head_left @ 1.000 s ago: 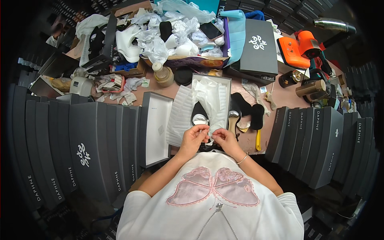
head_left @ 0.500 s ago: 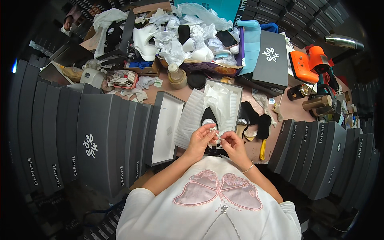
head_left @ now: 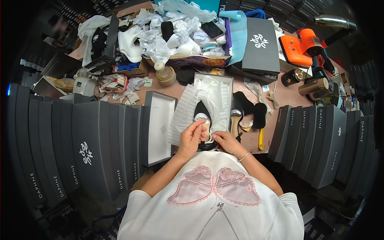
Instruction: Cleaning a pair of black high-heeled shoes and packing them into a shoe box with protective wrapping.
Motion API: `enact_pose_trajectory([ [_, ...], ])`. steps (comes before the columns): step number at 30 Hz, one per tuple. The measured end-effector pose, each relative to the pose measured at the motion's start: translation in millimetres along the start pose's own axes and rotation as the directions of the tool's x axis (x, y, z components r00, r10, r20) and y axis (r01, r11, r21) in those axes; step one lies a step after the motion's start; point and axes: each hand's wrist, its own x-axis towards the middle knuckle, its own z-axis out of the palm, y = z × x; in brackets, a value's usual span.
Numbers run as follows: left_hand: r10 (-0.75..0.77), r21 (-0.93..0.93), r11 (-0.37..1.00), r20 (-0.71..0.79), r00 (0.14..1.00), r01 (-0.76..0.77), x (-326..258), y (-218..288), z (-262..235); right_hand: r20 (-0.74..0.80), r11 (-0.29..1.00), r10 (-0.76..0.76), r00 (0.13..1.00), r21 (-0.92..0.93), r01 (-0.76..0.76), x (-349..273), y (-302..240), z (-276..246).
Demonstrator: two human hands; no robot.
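Observation:
A black pointed shoe (head_left: 201, 109) with a pale insole lies in front of me, over an open grey shoe box lined with white tissue paper (head_left: 218, 93). A white beaded strap (head_left: 211, 139) crosses between my hands, above the back of the shoe. My right hand (head_left: 226, 142) pinches that strap between thumb and forefinger. Just left of it, over the shoe, my left hand (head_left: 192, 138) has its fingers bent together; what they hold, if anything, is too small to tell. A second black shoe (head_left: 236, 120) lies to the right of the box.
The white-lined box lid (head_left: 159, 128) stands at left, beside rows of grey shoe boxes (head_left: 94, 148); more boxes (head_left: 308, 140) line the right. Behind are a glue jar (head_left: 165, 75), a carton of crumpled tissue (head_left: 192, 61) and an orange device (head_left: 296, 52). A yellow-handled cutter (head_left: 261, 139) lies right.
My hands have drawn slightly apart and lowered toward the shoe, with the right hand still on the beaded strap. The whole view has shifted a little.

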Motion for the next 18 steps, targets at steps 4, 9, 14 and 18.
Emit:
enact_pose_trajectory([
  [4,0.343,0.446,0.814,0.148,0.927,-0.372,2.6,16.2,-0.5,-0.066,0.989,-0.14,0.988,0.043,0.143,7.4,18.9,1.6],
  [9,0.048,0.226,0.972,0.068,0.997,-0.062,3.1,11.9,6.3,-0.276,0.902,-0.203,0.94,0.321,0.289,4.9,6.8,2.4],
  [14,-0.189,-0.068,0.977,0.168,0.968,0.202,13.2,-10.3,-3.3,-0.225,0.86,-0.375,0.899,0.277,0.428,-3.6,-27.2,7.8],
  [18,-0.246,-0.099,0.954,0.27,0.931,0.281,15.2,5.8,-7.9,-0.165,0.864,-0.364,0.917,0.308,0.398,-6.0,-39.2,5.6],
])
